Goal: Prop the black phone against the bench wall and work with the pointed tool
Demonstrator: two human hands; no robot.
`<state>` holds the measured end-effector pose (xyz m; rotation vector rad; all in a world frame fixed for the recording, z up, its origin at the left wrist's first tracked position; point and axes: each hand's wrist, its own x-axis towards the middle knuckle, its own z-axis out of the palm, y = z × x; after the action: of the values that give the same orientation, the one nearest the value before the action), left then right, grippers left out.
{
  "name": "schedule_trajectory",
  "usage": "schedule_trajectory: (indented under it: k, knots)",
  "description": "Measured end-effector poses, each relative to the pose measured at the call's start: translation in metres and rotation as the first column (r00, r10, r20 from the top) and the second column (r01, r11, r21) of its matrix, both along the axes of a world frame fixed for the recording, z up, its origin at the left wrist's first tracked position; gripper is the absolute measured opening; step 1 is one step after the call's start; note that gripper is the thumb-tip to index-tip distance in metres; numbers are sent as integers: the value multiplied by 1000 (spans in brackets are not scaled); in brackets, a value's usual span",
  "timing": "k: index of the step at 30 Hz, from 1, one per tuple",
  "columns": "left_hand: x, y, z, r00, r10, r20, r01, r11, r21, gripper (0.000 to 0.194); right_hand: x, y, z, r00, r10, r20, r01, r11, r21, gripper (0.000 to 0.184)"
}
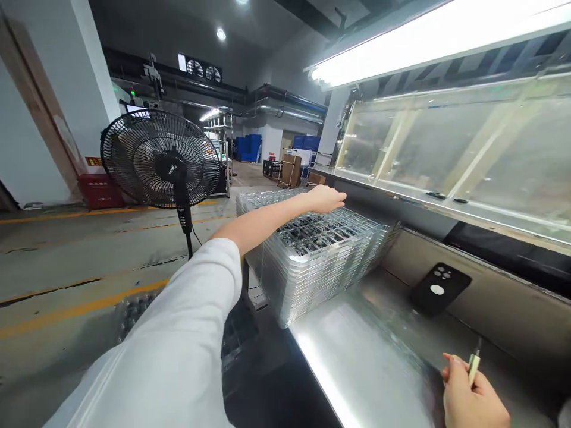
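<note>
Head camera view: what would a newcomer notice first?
The stack of clear plastic trays on the steel bench stands out first, with the left hand reaching over it. Left of it stands a black pedestal fan, and the right hand pinches a slim pale tool at bottom right.

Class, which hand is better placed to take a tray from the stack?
Left, probably: the left hand reaches over the stack of clear plastic trays, while the right hand sits farther off, holding a small pen-like tool.

A small white logo [172, 170] on the standing fan [160, 159] is too blurred to read. The yellow label [93, 161] on the red box [100, 193] at far left is also illegible.
</note>
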<state>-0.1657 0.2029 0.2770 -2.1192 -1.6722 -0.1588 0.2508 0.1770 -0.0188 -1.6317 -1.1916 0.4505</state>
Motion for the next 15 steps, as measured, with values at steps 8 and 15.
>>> schedule_trajectory:
  k: [8,15]
  knots:
    - [7,46,-22,995,46,89,-25,973,-227,27,1,-6,12,999,13,34,-11,997,-79,51]
    - [-2,52,-25,988,-4,155,37,976,-213,37,-3,-10,20,995,88,43,-81,987,-136,57]
